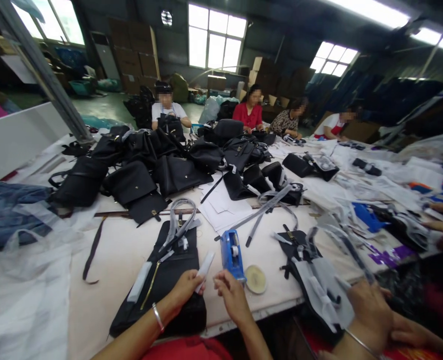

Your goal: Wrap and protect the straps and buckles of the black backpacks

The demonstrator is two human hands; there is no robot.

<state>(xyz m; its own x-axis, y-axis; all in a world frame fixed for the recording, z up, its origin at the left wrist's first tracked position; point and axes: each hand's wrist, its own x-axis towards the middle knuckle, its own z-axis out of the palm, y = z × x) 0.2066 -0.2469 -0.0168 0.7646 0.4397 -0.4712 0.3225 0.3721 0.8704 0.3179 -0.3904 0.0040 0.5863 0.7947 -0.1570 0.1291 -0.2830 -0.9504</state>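
Note:
A black backpack (pixel 186 295) with a gold zipper lies before me, its straps (pixel 176 220) wrapped in clear plastic. Over its right side, my left hand (pixel 187 289), a silver bangle on its wrist, pinches a folded white strip (pixel 207 263). My right hand (pixel 229 294) is closed, thumb and fingertips together, just right of the strip; whatever it may hold is too small to make out. Close beyond it stands a blue tape dispenser (pixel 227 250). Beside the dispenser sits a small round dish (pixel 256 279). Another white strip (pixel 139 281) lies on the bag's left side.
Many black bags (pixel 131 185) are heaped across the table. White paper sheets (pixel 221 205) lie beyond the dispenser. At right, a co-worker's hands (pixel 369 305) are at another black bag (pixel 307 270). Several people sit across the table. Denim cloth (pixel 11 210) and plastic wrap lie left.

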